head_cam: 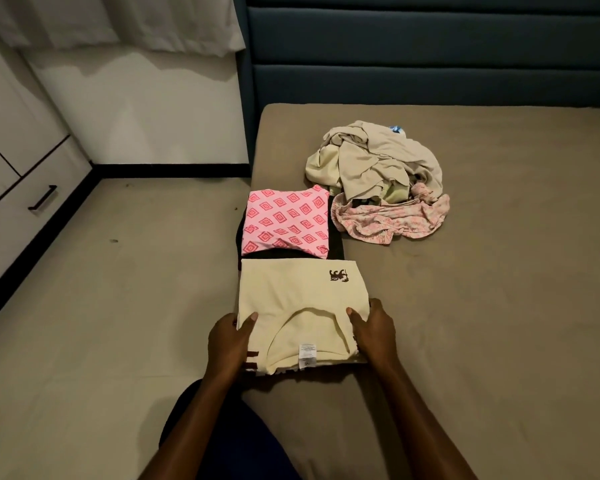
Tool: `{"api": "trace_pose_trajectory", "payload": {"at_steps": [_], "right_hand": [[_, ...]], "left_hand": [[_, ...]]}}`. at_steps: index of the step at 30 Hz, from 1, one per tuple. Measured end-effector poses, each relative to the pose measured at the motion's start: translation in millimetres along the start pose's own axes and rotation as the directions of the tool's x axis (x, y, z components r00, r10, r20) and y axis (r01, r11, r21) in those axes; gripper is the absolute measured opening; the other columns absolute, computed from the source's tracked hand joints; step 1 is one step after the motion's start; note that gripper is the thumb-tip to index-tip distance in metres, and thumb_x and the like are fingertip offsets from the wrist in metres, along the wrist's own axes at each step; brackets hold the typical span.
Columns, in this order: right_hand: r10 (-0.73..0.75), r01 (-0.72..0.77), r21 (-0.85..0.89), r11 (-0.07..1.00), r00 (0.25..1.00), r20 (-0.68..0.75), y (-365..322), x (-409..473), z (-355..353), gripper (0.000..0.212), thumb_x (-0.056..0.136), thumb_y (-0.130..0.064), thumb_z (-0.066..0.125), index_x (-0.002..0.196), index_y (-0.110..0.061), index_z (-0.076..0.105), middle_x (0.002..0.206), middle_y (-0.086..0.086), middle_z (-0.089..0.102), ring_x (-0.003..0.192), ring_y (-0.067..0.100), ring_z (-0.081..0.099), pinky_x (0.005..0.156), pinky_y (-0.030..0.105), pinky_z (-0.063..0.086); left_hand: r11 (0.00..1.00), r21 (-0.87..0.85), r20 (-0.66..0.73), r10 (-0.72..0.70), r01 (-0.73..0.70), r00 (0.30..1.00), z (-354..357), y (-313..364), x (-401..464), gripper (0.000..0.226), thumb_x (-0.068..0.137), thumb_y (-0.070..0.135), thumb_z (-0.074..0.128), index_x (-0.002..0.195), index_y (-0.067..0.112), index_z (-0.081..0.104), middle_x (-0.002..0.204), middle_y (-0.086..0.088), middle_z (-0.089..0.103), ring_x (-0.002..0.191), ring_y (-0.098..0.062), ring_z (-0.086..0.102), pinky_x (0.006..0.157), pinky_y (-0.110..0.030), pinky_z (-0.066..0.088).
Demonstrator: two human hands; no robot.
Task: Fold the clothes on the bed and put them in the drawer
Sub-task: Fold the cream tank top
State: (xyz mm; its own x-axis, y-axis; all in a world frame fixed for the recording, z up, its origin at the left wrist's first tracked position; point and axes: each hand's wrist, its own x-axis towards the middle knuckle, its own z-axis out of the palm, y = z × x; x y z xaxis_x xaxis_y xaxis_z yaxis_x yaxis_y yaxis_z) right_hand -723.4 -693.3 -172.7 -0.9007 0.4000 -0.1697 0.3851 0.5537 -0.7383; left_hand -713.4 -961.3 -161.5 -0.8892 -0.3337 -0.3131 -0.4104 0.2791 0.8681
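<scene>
Gripping the folded cream T-shirt [300, 306] at the bed's [482, 306] near corner, your left hand [227, 344] and right hand [373, 332] curl round its sides, thumbs on top; folding looks done, so next lift it level toward the drawer [32, 206], leaving the unfolded pile [378, 168].

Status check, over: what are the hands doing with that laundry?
Left hand and right hand grip folded cream shirt. Unfolded pile waiting. Nothing in the way.

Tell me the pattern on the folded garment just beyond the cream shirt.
Pink with red concentric diamond shapes; the folded garment shows clearly in the head view, lying on a dark item.
</scene>
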Motion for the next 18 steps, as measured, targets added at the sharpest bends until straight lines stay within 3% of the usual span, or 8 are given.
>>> {"api": "trace_pose_trajectory", "payload": {"at_steps": [2,4,7,9,11,15,18], "right_hand": [[-0.147,0.102,-0.301,0.948,0.98,-0.132,-2,1,-3,0.057,0.09,-0.042,0.07,0.134,-0.01,0.053,0.124,0.012,0.065,0.107,0.032,0.064,0.089,0.041,0.051],[-0.363,0.275,-0.377,0.884,0.913,-0.184,-7,6,-3,0.069,0.085,-0.047,0.066,0.14,-0.009,0.051,0.137,0.017,0.057,0.124,0.037,0.054,0.102,0.047,0.044],[-0.466,0.431,-0.314,0.846,0.884,-0.04,-19,17,10,0.075,0.098,-0.06,0.044,0.159,-0.018,0.033,0.168,0.011,0.027,0.154,0.031,0.024,0.123,0.046,0.022],[-0.505,0.502,-0.35,0.791,0.859,0.089,-22,18,24,0.076,0.103,-0.066,0.031,0.166,-0.026,0.013,0.173,0.001,0.0,0.16,0.02,-0.001,0.128,0.041,0.006],[-0.504,0.535,-0.37,0.76,0.844,0.186,-12,17,35,0.076,0.105,-0.066,0.027,0.166,-0.027,0.002,0.171,-0.004,-0.012,0.159,0.015,-0.009,0.13,0.04,0.002],[-0.479,0.516,-0.304,0.801,0.856,0.193,2,26,37,0.072,0.105,-0.066,0.024,0.166,-0.032,0.007,0.172,-0.009,-0.006,0.159,0.011,-0.006,0.127,0.032,-0.003],[-0.493,0.508,-0.168,0.845,0.861,0.127,1,35,33,0.069,0.104,-0.067,0.025,0.162,-0.03,0.029,0.171,-0.006,0.02,0.156,0.013,0.016,0.126,0.035,0.013]], "left_hand": [[0.951,0.277,-0.106,0.172,-0.137,0.979,2,0,5,0.047,0.094,0.043,0.07,0.126,0.013,0.055,0.122,-0.013,0.066,0.101,-0.03,0.068,0.08,-0.044,0.06],[0.83,0.452,-0.111,0.415,-0.326,0.903,9,4,6,0.064,0.096,0.042,0.067,0.148,0.014,0.041,0.146,-0.014,0.051,0.131,-0.033,0.05,0.103,-0.049,0.048],[0.653,0.549,0.077,0.582,-0.522,0.809,25,20,17,0.074,0.101,0.057,0.045,0.162,0.022,0.022,0.168,-0.011,0.019,0.156,-0.031,0.014,0.122,-0.049,0.021],[0.553,0.603,0.191,0.599,-0.575,0.777,36,19,33,0.078,0.1,0.065,0.03,0.164,0.024,0.011,0.171,-0.007,-0.001,0.158,-0.024,-0.004,0.124,-0.048,0.009],[0.539,0.618,0.251,0.555,-0.573,0.793,44,10,43,0.083,0.098,0.073,0.018,0.164,0.024,0.008,0.171,-0.006,-0.008,0.158,-0.023,-0.008,0.126,-0.053,0.009],[0.563,0.612,0.229,0.546,-0.556,0.806,53,-2,47,0.085,0.096,0.077,0.013,0.163,0.025,0.017,0.172,-0.006,0.003,0.158,-0.027,0.006,0.123,-0.058,0.019],[0.542,0.622,0.233,0.56,-0.565,0.795,50,1,49,0.084,0.096,0.076,0.018,0.161,0.024,0.026,0.171,-0.01,0.01,0.157,-0.028,0.01,0.122,-0.059,0.021]]}}
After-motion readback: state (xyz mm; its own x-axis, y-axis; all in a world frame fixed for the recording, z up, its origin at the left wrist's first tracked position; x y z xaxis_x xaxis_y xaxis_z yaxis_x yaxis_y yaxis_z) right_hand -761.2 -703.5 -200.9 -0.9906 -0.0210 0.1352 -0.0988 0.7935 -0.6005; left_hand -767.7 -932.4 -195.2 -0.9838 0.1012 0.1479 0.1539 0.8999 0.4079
